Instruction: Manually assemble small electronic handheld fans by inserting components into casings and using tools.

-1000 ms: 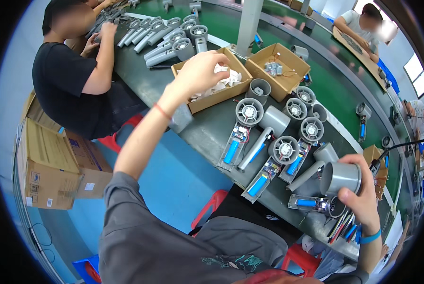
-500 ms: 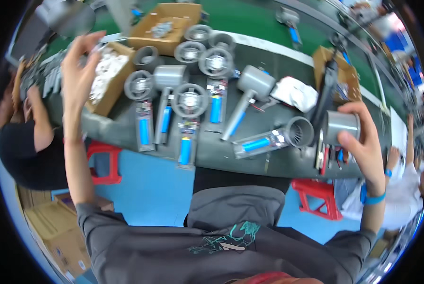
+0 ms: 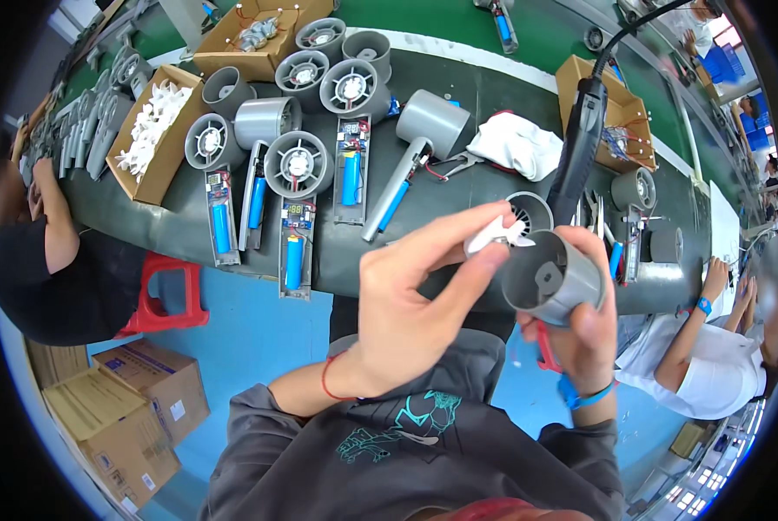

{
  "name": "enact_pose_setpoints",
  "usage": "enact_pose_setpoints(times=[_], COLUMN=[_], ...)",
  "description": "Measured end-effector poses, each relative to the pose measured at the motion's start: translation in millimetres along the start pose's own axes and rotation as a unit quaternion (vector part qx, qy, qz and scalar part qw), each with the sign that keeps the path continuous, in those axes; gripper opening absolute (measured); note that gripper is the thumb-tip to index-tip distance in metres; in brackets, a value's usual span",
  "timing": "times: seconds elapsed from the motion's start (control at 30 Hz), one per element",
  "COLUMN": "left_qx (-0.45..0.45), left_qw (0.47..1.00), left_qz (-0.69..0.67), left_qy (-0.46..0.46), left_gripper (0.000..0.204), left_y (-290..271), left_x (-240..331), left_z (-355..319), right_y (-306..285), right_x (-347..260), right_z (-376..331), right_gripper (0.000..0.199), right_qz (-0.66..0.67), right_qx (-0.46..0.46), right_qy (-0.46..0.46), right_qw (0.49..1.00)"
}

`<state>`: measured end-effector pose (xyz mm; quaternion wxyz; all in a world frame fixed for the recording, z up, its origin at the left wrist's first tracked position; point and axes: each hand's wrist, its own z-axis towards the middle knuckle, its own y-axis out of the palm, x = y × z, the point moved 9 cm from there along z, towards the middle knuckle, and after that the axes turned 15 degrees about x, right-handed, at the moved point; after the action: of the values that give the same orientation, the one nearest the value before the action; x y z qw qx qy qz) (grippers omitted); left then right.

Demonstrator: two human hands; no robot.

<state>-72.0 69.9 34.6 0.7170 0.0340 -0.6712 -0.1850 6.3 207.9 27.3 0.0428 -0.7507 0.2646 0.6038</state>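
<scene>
My left hand point(image 3: 406, 304) pinches a small white fan blade point(image 3: 495, 234) between thumb and fingertips, in front of my body. Right beside it, my right hand point(image 3: 587, 334) is wrapped round a grey cylindrical fan housing point(image 3: 573, 286). Its open mouth faces left toward the blade, and a grey mount shows inside. The blade is at the rim; whether the two touch I cannot tell. Behind the housing, another grey fan head point(image 3: 530, 208) is partly hidden. More white blades fill a cardboard box point(image 3: 186, 139) at the left.
Several grey fans with blue batteries in their handles, such as one fan point(image 3: 298, 165), stand on the dark table. A black electric screwdriver point(image 3: 580, 130) hangs close behind the housing. White cloth point(image 3: 521, 148), pliers point(image 3: 458, 163) and a box of wires point(image 3: 622, 130) lie beyond. Co-workers sit at both sides.
My left hand has come from the blade box to the middle, now with a white blade. My right hand has brought the grey housing leftward and nearer, turning its mouth toward the left hand.
</scene>
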Motion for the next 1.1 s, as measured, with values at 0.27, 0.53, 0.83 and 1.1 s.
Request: enact_pose_setpoints(times=[0.27, 0.53, 0.83, 1.1], left_qx=[0.015, 0.000, -0.059, -0.206], left_qw=[0.980, 0.985, 0.985, 0.975], left_qz=[0.090, -0.153, 0.032, -0.041], left_qy=[0.178, -0.077, 0.158, -0.071], left_gripper=[0.033, 0.024, 0.027, 0.021], left_y=[11.0, 22.6, 55.1, 74.2], left_x=[16.0, -31.6, -5.5, -51.8], left_z=[-4.8, -12.4, -32.5, -31.4], right_y=[-6.3, 2.5, -14.0, -60.6], right_x=[13.9, 31.4, 20.2, -12.3], right_z=[-7.1, -10.7, -33.7, -21.7], right_gripper=[0.072, 0.080, 0.085, 0.058], right_qz=[0.064, -0.035, -0.274, -0.213], right_qx=[0.074, 0.055, 0.062, 0.045], right_qy=[-0.152, -0.278, -0.383, -0.268], right_qw=[0.983, 0.958, 0.880, 0.939])
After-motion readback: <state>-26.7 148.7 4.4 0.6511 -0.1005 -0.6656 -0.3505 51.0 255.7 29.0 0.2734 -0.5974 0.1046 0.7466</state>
